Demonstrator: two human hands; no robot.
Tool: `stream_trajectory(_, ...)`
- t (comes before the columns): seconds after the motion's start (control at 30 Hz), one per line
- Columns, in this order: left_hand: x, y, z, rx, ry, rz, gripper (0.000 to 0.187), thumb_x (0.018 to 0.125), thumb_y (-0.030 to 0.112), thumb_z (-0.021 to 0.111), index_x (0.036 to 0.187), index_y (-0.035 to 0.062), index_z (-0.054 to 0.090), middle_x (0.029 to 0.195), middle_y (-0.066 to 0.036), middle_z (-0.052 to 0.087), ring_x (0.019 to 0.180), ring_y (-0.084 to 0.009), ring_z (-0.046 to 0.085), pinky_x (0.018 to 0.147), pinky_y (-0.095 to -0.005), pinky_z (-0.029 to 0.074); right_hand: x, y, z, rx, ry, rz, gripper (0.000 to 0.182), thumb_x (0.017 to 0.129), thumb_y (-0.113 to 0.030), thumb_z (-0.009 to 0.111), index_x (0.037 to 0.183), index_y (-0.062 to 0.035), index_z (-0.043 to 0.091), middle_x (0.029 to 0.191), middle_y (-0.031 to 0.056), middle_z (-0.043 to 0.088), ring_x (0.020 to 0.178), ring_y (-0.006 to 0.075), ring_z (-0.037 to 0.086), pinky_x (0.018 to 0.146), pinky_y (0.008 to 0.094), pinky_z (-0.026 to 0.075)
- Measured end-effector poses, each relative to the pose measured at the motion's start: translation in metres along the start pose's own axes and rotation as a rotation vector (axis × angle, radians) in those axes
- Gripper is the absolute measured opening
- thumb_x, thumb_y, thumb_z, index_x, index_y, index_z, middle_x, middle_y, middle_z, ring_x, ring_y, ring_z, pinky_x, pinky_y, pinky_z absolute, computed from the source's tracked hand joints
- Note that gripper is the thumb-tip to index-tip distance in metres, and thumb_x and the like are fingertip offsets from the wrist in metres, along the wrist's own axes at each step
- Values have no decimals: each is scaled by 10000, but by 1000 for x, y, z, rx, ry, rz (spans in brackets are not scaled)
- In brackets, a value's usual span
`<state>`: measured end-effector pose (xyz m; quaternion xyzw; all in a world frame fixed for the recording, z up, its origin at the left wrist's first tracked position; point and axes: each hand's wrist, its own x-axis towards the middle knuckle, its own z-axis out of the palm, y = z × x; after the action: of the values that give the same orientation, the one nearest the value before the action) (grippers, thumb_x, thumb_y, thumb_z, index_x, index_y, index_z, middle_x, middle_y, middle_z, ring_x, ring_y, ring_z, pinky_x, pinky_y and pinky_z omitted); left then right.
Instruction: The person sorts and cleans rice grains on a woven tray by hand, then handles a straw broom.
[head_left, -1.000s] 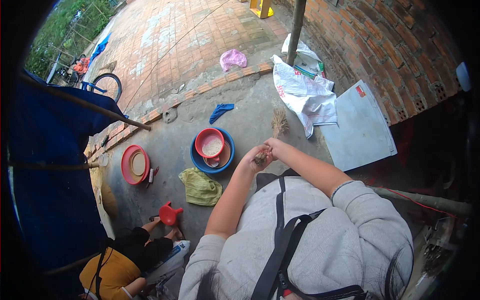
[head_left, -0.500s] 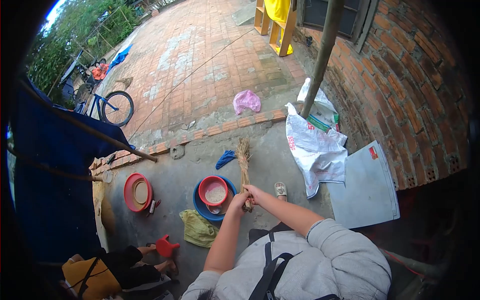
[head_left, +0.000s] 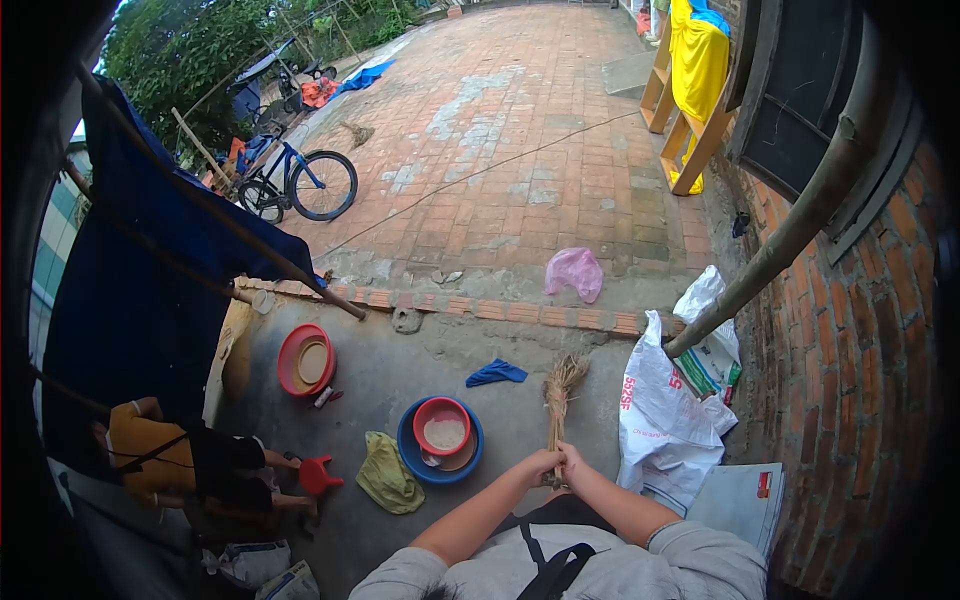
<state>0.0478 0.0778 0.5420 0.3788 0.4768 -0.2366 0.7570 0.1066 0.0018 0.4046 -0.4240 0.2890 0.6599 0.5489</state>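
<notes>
Both my hands grip a bundle of dry straw (head_left: 560, 395) near its lower end, so that its bushy tips point away from me. My left hand (head_left: 541, 465) wraps it from the left, and my right hand (head_left: 570, 461) closes on it from the right, touching the left. To the left stands a blue basin (head_left: 410, 455) holding a smaller red bowl (head_left: 425, 412) with pale grain-like contents. A dark blue cloth (head_left: 497, 374) lies on the floor beyond the basin. Beside the basin is a crumpled yellow-green cloth (head_left: 385, 475).
Another person (head_left: 165, 455) is at the lower left, near a red stool (head_left: 318, 476). A red basin (head_left: 287, 365) stands farther left. White sacks (head_left: 665, 430), a slanting pole (head_left: 780, 245) and a brick wall (head_left: 850, 400) are on the right. A low brick edge (head_left: 490, 307) crosses ahead.
The view has tilted up and shifted left, showing more yard. My hands and the straw bundle now sit farther right of the basin, with both hands still gripping it.
</notes>
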Motion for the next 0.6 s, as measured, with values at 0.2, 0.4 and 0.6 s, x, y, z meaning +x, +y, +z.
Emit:
stream_trajectory(0.2,-54,37,-55,-304,-46,46,134,846,159,548,837,25,545,631,-43,586,495,-125,574,462,-266,499,3,-31,107,-89,-63,165,397,882,-394,455,1047,-32,466,819,130,597,668,299,605,618,451,521)
stream_trajectory(0.4,-54,58,-53,-66,139,127,138,826,129,538,883,5,551,668,-60,584,511,-146,573,463,-274,486,20,-42,128,-45,-170,5,308,866,-349,545,950,-56,502,741,100,590,613,251,589,583,403,509)
stream_trajectory(0.6,26,25,0,269,120,124,213,791,96,495,981,0,502,701,-83,567,552,-177,582,482,-306,482,27,-36,33,-35,-58,-194,295,887,-378,510,855,-86,525,698,62,578,575,198,562,531,337,461)
